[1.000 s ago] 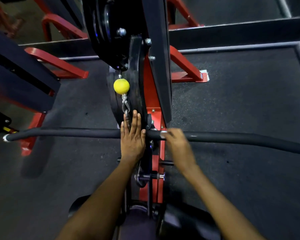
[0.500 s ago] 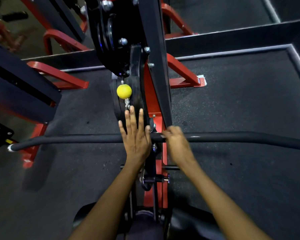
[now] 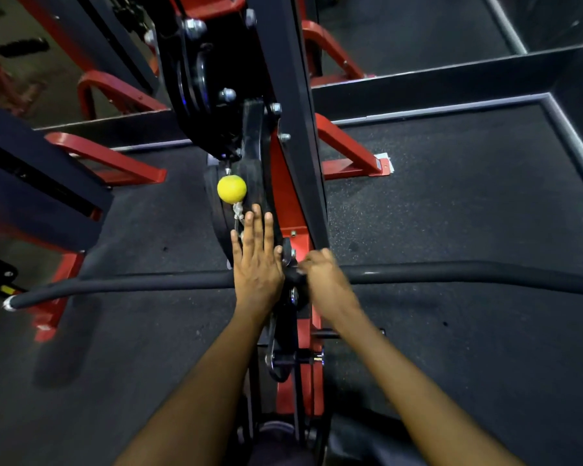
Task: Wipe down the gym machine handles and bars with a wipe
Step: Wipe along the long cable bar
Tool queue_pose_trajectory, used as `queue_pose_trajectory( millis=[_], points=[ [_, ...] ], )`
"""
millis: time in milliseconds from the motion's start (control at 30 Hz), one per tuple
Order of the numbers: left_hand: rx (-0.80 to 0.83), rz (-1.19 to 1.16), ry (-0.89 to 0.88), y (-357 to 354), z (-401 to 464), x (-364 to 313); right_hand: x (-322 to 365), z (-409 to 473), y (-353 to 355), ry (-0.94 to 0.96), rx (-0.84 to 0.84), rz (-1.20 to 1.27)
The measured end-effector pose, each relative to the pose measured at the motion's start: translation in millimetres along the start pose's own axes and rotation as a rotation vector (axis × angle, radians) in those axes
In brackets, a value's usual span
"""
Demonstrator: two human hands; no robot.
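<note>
Forearms: both enter from the bottom edge and reach forward and up, converging on the middle of the bar.
Bar (image 3: 451, 272): long black padded bar, long axis left–right across the view, ends bent slightly toward the viewer; left tip near the left edge, right tip near the right edge. It hangs above the dark rubber floor (image 3: 451, 203), crossing in front of the red machine frame (image 3: 292, 210).
Left hand (image 3: 257, 264): flat, palm down, fingers straight and slightly spread, pointing away from the viewer. Palm lies over the bar just left of the centre mount; fingertips reach past it toward the cable. Not gripping anything.
Right hand (image 3: 323, 275): curled over the bar just right of the centre mount, knuckles up, fingers closed down on the bar's top. Whether a wipe is under it, cannot tell.
Gap between hands: small, with the black centre bracket (image 3: 293, 280) between them.
Yellow ball (image 3: 231, 189): on the cable, just beyond the left fingertips, not touching.
Pulley housing (image 3: 202, 79): black, above and beyond the ball.
</note>
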State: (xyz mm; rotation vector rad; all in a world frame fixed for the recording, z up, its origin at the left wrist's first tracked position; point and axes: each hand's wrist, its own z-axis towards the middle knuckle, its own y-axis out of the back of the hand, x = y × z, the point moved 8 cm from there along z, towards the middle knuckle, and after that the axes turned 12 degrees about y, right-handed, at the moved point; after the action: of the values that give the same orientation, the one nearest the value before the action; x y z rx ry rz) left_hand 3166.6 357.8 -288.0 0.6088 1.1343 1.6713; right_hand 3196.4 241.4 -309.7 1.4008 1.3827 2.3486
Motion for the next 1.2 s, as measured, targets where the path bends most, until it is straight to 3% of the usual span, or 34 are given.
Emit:
queue_pose_trajectory(
  millis=[133, 167, 233, 267, 367, 467, 533, 667, 733, 933, 1000, 1067, 1200],
  points=[
    [0.004, -0.033, 0.03, 0, 0, -3, -97, -68, 104, -0.384, -0.317, -0.094],
    [0.003, -0.031, 0.036, 0, 1, -3, -114, -86, 122, -0.516, -0.474, -0.022],
    [0.004, -0.026, 0.04, -1, 0, -2, -109, -95, 122, -0.698, -0.621, 0.059],
    [0.003, -0.019, 0.039, -2, -1, -2, -95, -86, 104, -0.708, -0.588, 0.071],
    [0.004, 0.0, 0.049, -3, 0, -1, -26, -42, 29, -0.451, -0.375, 0.285],
    [0.01, 0.015, 0.033, -3, 0, -1, 6, -27, 5, -0.231, -0.188, 0.227],
    [0.014, -0.002, 0.032, -2, -1, -1, -15, -40, 36, -0.194, -0.271, 0.134],
    [0.01, -0.02, 0.045, -2, 0, -3, -97, -97, 102, -0.539, -0.57, 0.256],
    [0.01, -0.025, 0.05, -2, 1, -2, -95, -98, 94, -0.605, -0.617, 0.264],
    [0.03, 0.014, 0.011, -3, 0, 1, 29, -16, -12, -0.2, -0.179, 0.308],
    [0.038, 0.016, 0.009, -1, 0, 1, 28, -16, -10, -0.075, -0.093, 0.193],
    [0.043, 0.002, 0.015, 0, 1, 0, -6, -36, 21, -0.08, -0.151, 0.088],
    [0.044, 0.032, 0.014, -1, 0, -2, -96, -101, 103, -0.465, -0.465, 0.081]
  ],
)
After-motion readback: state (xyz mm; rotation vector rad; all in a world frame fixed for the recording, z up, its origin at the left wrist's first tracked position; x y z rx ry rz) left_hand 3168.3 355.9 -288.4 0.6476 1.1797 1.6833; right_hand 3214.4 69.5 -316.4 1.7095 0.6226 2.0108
